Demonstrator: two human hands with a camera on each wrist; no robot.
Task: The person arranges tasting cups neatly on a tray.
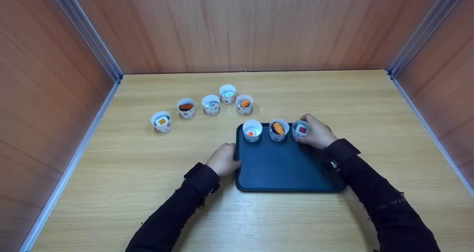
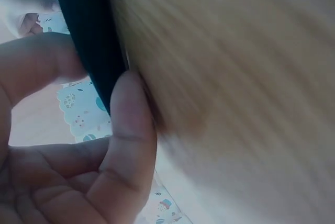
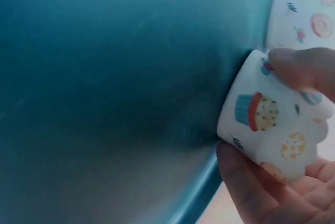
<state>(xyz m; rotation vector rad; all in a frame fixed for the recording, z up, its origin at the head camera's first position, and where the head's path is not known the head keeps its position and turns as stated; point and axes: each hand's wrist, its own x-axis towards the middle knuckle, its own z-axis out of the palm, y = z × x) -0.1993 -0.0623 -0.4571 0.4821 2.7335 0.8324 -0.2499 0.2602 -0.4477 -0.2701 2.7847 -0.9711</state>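
A dark blue tray [image 1: 285,167] lies on the table, and my left hand [image 1: 223,159] pinches its left rim between thumb and fingers, as the left wrist view also shows. My right hand [image 1: 317,132] grips a printed paper cup [image 3: 267,119] at the tray's far edge; a white and dark red piece shows inside it. Left of that cup, along the same edge, stand a cup with an orange piece [image 1: 278,129] and a cup with a small orange-red and white piece [image 1: 252,130].
Several more paper cups stand on the table beyond the tray and to its left, among them a cup with a yellow-and-white piece [image 1: 162,121] and a cup with a dark red-brown piece [image 1: 186,108]. Wood panels [image 1: 237,30] wall the table at the back and both sides.
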